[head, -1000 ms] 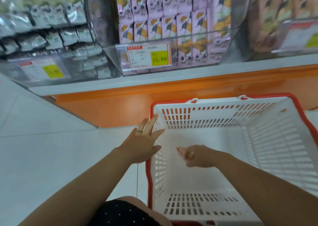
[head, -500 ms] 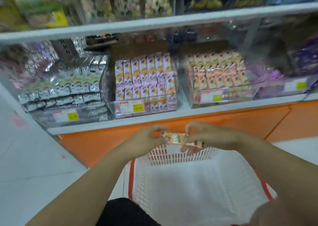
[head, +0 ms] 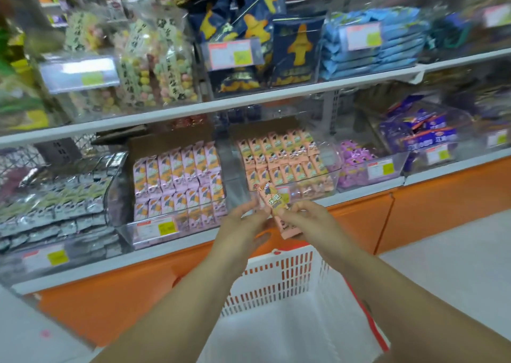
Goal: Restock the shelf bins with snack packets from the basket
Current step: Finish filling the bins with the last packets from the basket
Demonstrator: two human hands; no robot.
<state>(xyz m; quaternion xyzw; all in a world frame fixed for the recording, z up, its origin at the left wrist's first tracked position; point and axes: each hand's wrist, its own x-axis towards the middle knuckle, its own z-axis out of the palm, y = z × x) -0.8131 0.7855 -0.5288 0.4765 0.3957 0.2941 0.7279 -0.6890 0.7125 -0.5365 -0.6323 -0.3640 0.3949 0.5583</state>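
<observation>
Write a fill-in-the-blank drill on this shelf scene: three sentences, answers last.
1. The left hand and right hand hold one peach packet above the red-rimmed, ____ basket.
2. The peach-packet bin stands ____ of the lilac-packet bin.
3. The cabinet under the shelf is ____.
Missing: white; right; orange.

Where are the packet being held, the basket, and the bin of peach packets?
packet [head: 272, 206]: head view, on its printed front.
basket [head: 279, 278]: head view, on its slotted far wall.
bin [head: 330, 178]: head view, on its clear front corner.
</observation>
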